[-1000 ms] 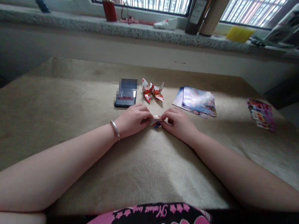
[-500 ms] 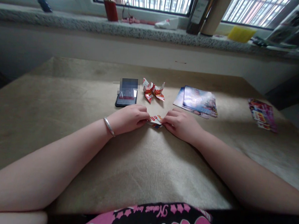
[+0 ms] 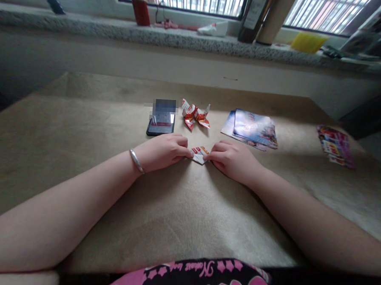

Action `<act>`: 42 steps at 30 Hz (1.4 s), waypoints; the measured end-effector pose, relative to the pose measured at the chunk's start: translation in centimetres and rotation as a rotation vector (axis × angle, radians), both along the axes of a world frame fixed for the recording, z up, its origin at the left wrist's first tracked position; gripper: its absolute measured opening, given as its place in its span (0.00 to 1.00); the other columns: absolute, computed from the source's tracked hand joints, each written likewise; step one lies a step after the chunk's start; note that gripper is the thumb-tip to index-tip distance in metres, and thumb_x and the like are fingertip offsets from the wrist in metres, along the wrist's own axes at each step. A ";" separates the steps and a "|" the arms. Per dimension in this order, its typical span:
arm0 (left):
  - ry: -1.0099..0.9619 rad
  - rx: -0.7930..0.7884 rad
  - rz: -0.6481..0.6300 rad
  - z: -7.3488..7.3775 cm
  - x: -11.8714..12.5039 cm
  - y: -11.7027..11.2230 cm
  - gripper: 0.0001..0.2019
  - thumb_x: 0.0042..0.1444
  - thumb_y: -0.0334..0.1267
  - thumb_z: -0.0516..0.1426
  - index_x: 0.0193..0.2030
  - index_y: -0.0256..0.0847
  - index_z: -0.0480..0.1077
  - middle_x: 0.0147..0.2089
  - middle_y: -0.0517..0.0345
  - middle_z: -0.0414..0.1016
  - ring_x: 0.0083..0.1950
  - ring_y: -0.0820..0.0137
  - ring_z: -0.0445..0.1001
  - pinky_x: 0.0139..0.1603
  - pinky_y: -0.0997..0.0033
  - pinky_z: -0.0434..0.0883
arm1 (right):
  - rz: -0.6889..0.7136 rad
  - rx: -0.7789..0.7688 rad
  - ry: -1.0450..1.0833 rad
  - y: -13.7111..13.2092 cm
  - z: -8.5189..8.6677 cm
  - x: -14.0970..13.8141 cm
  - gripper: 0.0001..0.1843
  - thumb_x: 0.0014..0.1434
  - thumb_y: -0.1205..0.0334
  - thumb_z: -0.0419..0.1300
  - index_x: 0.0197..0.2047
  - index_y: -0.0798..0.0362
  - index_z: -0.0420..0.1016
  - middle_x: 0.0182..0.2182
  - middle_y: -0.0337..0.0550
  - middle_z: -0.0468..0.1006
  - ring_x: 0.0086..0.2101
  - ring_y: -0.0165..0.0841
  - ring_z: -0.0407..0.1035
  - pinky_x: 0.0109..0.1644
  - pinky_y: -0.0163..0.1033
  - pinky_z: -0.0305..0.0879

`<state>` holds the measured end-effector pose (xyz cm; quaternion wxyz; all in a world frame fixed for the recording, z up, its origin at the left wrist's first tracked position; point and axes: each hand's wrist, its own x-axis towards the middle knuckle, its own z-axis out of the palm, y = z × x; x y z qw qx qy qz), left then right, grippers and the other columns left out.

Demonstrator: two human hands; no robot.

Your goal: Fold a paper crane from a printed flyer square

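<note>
Between my hands, low over the tabletop, is a small folded piece of printed paper (image 3: pixel 199 155) with white, red and orange parts. My left hand (image 3: pixel 166 150), with a silver bangle at its wrist, pinches the paper's left edge. The right edge is pinched by my right hand (image 3: pixel 229 159), its thumb and forefinger on the corner. Part of each edge is hidden under the fingertips. Just beyond the paper lies a red and white folded paper figure (image 3: pixel 195 115) with pointed flaps. A phone (image 3: pixel 161 122) rests behind my left hand, its screen partly blurred out.
Right of the figure lies a stack of bluish printed sheets (image 3: pixel 255 128). Some red and purple printed papers (image 3: pixel 334 146) lie near the right edge of the table (image 3: pixel 186 214). On the stone windowsill (image 3: pixel 97 29) stand a red bottle (image 3: pixel 141 10), a dark box (image 3: pixel 252 19) and a yellow item (image 3: pixel 308 42).
The folded paper's near edge now shows a white flap lying flatter, where a blue part showed before. Both hands keep their pinch and have hardly moved.
</note>
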<state>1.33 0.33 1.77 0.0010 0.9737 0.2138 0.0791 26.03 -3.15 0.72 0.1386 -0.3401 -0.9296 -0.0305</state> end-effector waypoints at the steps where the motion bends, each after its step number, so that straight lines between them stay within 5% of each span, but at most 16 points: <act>1: 0.003 -0.004 -0.002 0.1 0.0 0.0 0.13 0.62 0.32 0.51 0.47 0.47 0.75 0.35 0.56 0.69 0.34 0.72 0.67 0.39 0.73 0.65 | -0.001 -0.004 -0.001 0.0 0.0 0.0 0.13 0.61 0.67 0.53 0.40 0.49 0.80 0.33 0.44 0.78 0.34 0.34 0.66 0.34 0.37 0.56; 17: 0.039 -0.031 -0.002 0.0 -0.7 0.3 0.15 0.64 0.36 0.49 0.48 0.49 0.75 0.34 0.55 0.68 0.35 0.73 0.65 0.37 0.74 0.64 | 0.014 -0.021 -0.062 0.0 0.7 0.8 0.13 0.59 0.67 0.54 0.38 0.48 0.81 0.31 0.42 0.78 0.34 0.34 0.66 0.34 0.38 0.57; 42: -0.063 -0.044 0.038 -0.6 -1.0 0.1 0.13 0.62 0.36 0.52 0.45 0.49 0.77 0.36 0.56 0.70 0.34 0.73 0.67 0.36 0.74 0.64 | -0.064 -0.152 0.187 1.0 -0.4 1.5 0.12 0.51 0.72 0.56 0.32 0.51 0.80 0.32 0.44 0.79 0.35 0.35 0.71 0.41 0.40 0.66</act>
